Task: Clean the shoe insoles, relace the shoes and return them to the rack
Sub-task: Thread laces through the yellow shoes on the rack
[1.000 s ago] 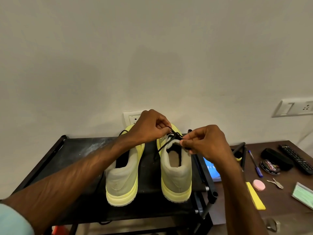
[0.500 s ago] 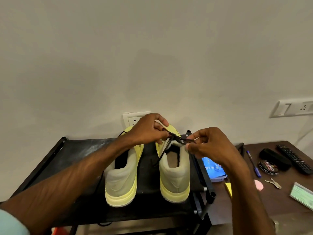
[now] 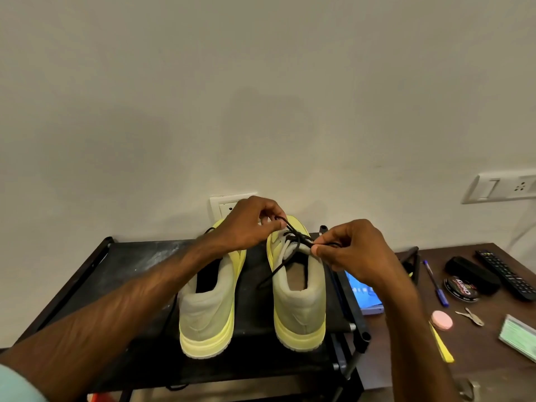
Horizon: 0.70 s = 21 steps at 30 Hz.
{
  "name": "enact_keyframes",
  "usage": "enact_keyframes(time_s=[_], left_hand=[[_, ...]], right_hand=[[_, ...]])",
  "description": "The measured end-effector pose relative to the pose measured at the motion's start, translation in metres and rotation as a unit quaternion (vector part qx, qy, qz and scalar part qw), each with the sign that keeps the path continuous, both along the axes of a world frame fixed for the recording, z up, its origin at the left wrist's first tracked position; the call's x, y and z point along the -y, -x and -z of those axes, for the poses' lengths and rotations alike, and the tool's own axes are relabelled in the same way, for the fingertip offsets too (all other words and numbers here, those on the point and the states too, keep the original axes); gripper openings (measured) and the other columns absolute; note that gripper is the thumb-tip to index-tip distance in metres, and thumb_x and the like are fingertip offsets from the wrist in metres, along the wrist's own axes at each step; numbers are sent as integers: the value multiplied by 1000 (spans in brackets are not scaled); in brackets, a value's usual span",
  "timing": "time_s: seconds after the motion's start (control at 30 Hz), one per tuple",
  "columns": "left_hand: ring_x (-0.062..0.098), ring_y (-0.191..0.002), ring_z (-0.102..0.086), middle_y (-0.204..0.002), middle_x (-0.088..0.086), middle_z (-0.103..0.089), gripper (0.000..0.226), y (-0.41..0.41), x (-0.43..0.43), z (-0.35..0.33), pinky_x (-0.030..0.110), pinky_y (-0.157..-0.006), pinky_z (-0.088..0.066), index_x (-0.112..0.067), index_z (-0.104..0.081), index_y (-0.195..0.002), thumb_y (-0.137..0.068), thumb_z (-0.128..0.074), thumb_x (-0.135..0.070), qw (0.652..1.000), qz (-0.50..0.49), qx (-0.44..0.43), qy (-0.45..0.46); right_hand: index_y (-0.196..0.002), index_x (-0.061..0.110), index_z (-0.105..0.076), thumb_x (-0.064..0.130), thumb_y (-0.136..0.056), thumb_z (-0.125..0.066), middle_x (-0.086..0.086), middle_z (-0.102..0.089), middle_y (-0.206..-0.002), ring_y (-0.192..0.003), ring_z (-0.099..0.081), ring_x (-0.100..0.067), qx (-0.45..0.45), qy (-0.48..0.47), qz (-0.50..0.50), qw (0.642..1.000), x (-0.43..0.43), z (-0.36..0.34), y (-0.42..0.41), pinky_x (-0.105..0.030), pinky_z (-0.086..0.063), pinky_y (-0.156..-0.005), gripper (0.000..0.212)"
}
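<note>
Two pale yellow-green shoes stand heels toward me on the black rack shelf [image 3: 116, 274]. Over the tongue of the right shoe [image 3: 300, 309] a black lace [image 3: 295, 237] is crossed. My left hand [image 3: 249, 224] pinches one strand of it above the shoe's front. My right hand [image 3: 352, 253] pinches the other strand at the shoe's right side. A loose lace end hangs down the right shoe's left side. The left shoe [image 3: 207, 311] has its front hidden under my left wrist.
A brown table [image 3: 478, 352] adjoins the rack on the right. On it lie a blue pen [image 3: 435, 284], a shoe polish tin [image 3: 461, 288], a remote [image 3: 506, 275], keys [image 3: 471, 316], a pink round object [image 3: 441, 320] and a yellow strip [image 3: 441, 342]. A wall socket [image 3: 224, 206] sits behind the shoes.
My hands have drawn apart a little, pulling the lace strands taut across the right shoe. The shoes have stayed in place.
</note>
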<state>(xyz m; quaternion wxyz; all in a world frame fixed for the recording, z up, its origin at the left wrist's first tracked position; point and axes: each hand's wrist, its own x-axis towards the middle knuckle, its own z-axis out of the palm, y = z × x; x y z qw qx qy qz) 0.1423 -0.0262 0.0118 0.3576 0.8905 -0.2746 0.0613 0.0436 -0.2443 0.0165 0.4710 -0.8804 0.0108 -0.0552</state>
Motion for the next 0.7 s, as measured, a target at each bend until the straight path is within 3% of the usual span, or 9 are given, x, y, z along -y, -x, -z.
enact_keyframes(time_s=[0.13, 0.27, 0.33, 0.43, 0.5, 0.57, 0.63, 0.7], left_hand=[[-2, -81, -56, -87, -12, -67, 4, -3, -8, 2, 9, -67, -38, -24, -72, -91, -91, -70, -20, 993, -23, 112, -22], [-2, -80, -54, -88, -12, -64, 4, -3, -11, 10, 12, -72, -36, -25, -68, -92, -90, -68, -22, 984, -36, 170, -48], [2, -78, -60, -88, -13, -68, 3, 1, -8, 9, 19, -70, -45, -26, -69, -92, -90, -70, -25, 990, -33, 130, -35], [12, -79, -71, -91, -5, -72, 13, 4, -5, 6, 29, -67, -61, -26, -70, -103, -91, -71, -21, 999, -7, -30, 27], [16, -79, -72, -94, -1, -72, 18, 5, -3, 5, 30, -63, -63, -28, -69, -110, -92, -71, -21, 995, 22, -86, 45], [10, -82, -70, -100, -6, -69, 21, 5, -2, 4, 24, -63, -60, -31, -69, -114, -93, -72, -29, 996, 43, -73, 16], [-6, -78, -64, -101, -18, -65, 23, 4, -1, 2, 19, -67, -54, -30, -70, -118, -95, -70, -33, 997, 63, -40, -33], [-8, -76, -61, -98, -19, -67, 19, 0, 0, 2, 28, -72, -52, -30, -73, -114, -96, -68, -34, 995, 74, -21, -57]], right_hand=[[-81, 16, -79, 19, -87, -80, -8, -74, -71, -59, -65, -16, -46, 33, -19, 998, 6, -1, 2, -40, -62, -68, 7], [-77, 15, -78, 15, -89, -75, -1, -70, -64, -55, -62, -11, -81, 52, -41, 995, 14, -2, 5, -34, -60, -66, 13], [-76, 16, -76, 14, -90, -72, 0, -70, -65, -57, -64, -13, -72, 55, -44, 995, 14, -2, 5, -31, -60, -66, 15], [-89, 13, -76, 18, -89, -77, -6, -75, -73, -72, -75, -26, -57, -12, -41, 997, 6, -2, 4, -39, -65, -74, 5], [-94, 13, -75, 27, -82, -86, -7, -76, -75, -72, -76, -23, -51, -56, -25, 997, 0, -1, 3, -37, -65, -70, 22], [-91, 15, -75, 33, -76, -90, -5, -75, -71, -68, -76, -20, -40, -41, -9, 998, -3, 1, 3, -36, -65, -66, 28], [-88, 16, -75, 33, -74, -92, -3, -74, -67, -64, -75, -17, -30, -16, -2, 999, -2, 2, 2, -37, -65, -64, 27], [-88, 17, -75, 31, -73, -93, -3, -73, -67, -62, -74, -16, -26, -1, 7, 1000, -2, 4, 1, -38, -65, -64, 26]])
